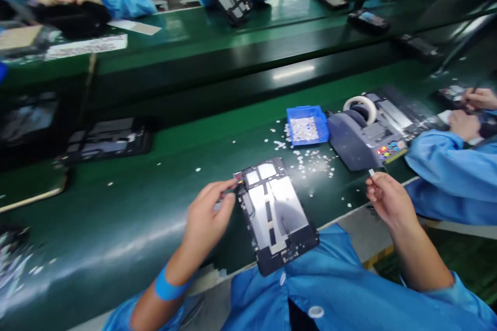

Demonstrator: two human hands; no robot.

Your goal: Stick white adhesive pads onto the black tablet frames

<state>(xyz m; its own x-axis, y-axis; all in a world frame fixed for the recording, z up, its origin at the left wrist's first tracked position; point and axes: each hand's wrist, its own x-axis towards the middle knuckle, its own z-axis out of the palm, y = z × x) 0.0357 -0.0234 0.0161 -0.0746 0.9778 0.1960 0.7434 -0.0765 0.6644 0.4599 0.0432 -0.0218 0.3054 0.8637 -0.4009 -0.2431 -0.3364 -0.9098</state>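
An opened tablet [277,207] with silvery battery panels and a black frame lies in front of me, its lower end reaching past the bench edge toward my blue coat. My left hand [209,212] is at its upper left corner, index finger and thumb closed on the edge. Off to the right, my right hand [390,199] pinches a small white strip of tape [371,172] between thumb and fingertips. That hand is just in front of the grey tape dispenser [357,139], which carries a white roll and a lit red display.
A blue bin [306,125] of small white bits stands beside the dispenser, with more bits scattered on the green bench [174,176]. Another tablet [108,138] lies at left. A co-worker's sleeve [454,170] is close on the right; several co-workers sit across the line.
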